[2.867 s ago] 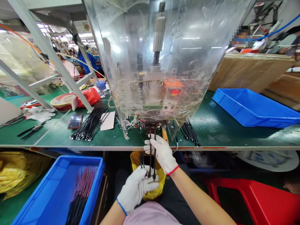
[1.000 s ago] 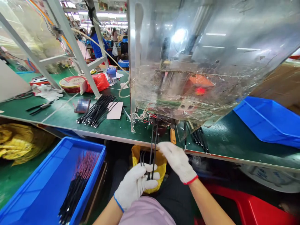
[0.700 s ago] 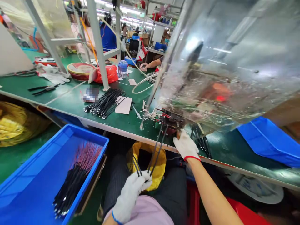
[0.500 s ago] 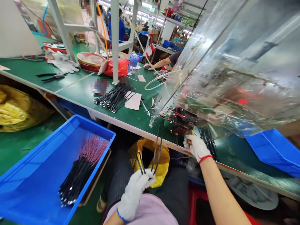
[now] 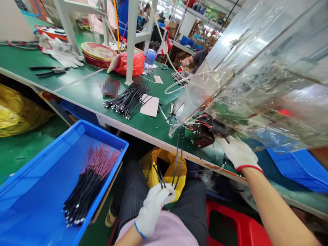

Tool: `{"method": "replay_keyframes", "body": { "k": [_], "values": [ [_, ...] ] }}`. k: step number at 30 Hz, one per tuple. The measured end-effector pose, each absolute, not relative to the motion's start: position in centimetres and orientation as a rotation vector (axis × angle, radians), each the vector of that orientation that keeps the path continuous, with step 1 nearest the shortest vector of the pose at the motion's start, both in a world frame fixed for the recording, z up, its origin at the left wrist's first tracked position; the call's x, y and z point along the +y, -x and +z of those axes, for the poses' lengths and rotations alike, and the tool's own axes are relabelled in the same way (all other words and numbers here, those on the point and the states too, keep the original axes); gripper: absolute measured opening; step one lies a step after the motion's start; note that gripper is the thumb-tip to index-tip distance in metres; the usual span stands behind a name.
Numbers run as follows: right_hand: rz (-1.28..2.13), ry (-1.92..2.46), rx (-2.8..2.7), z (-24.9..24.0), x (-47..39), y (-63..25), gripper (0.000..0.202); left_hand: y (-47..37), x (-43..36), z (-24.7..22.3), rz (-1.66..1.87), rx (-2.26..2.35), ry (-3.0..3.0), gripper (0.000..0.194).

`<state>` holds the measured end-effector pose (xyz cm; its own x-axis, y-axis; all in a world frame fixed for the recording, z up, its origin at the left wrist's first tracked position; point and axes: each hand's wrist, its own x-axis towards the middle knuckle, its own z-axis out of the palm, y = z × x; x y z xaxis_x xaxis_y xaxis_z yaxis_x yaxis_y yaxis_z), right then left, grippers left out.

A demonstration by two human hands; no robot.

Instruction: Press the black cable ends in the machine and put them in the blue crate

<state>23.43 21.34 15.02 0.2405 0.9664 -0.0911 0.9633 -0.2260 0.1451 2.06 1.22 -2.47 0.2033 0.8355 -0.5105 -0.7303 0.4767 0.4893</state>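
Close to my lap, my left hand (image 5: pixel 156 200), in a white glove with a blue cuff, is closed round several thin black strips (image 5: pixel 176 167) that stick up from its fingers. On the right, my right hand (image 5: pixel 238 152), gloved in white with a red cuff, is over the bench edge. Its fingers stretch toward a dark device (image 5: pixel 205 135) with red and white wires, and I see nothing held in them; the tips are partly hard to make out. A bunch of black strips (image 5: pixel 128 99) lies on the green bench (image 5: pixel 87 99) beside a pale card (image 5: pixel 150 106).
A blue tray (image 5: pixel 33 191) at left holds black leads with red wires (image 5: pixel 87 191). Clear plastic sheeting (image 5: pixel 256 89) hangs over the right side. A yellow bag (image 5: pixel 183 174) opens below the bench edge. Pliers (image 5: pixel 51 70), a round tin (image 5: pixel 98 56) and a metal post (image 5: pixel 132 44) stand farther back.
My right hand has moved right along the bench edge, its fingers now stretched out. My left hand still grips the black strips. At the back, another person's hand has lifted.
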Motion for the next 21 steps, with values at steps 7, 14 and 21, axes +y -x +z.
{"method": "replay_keyframes", "body": {
  "k": [7, 14, 21],
  "values": [
    [-0.078, -2.634, 1.759, 11.9, 24.3, -23.9, 0.052, -2.1, 1.1, -1.1, 1.130, 0.824, -0.099, 0.034],
    [-0.574, -2.979, 1.757, 7.9, 17.6, -22.7, 0.048, -1.8, 1.7, 0.4, 1.126, 0.726, -0.096, 0.039],
    [-2.983, -2.185, 1.092, 4.6, 10.0, -18.8, 0.042, -1.9, 0.1, 0.4, 0.952, 0.746, -0.258, 0.039]
  ]
}}
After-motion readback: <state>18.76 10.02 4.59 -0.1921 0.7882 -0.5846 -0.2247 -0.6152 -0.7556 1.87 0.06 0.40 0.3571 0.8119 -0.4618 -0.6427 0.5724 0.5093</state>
